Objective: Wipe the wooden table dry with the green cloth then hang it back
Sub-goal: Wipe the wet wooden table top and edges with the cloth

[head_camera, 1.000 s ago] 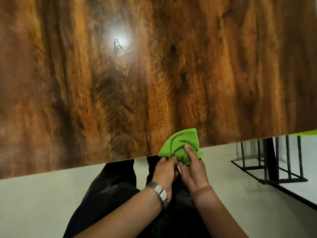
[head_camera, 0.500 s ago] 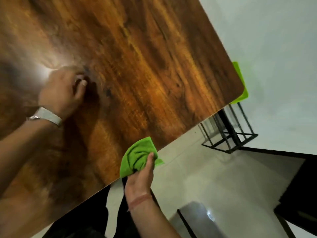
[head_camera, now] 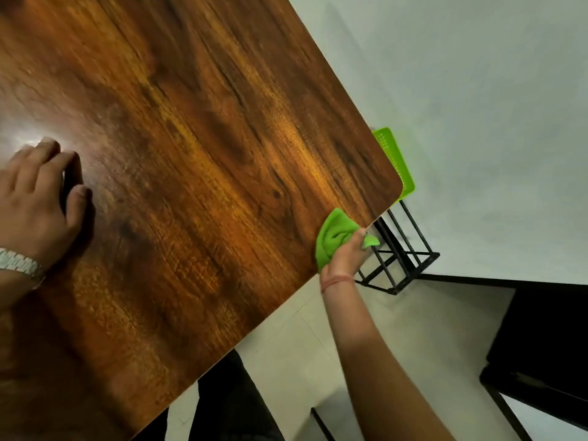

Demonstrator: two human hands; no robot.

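Right hand slid green cloth toward table corner, no readable writing

Brown wood-grain worktop: glossy, smooth, bright glare patch near left hand. Crumpled bright green cloth: soft, fuzzy, matt, gripped in right hand. Silver metal link watch band: shiny. Black metal wire rack: thin matt bars. Green perforated plastic panel: smooth. Pale floor: slight sheen.
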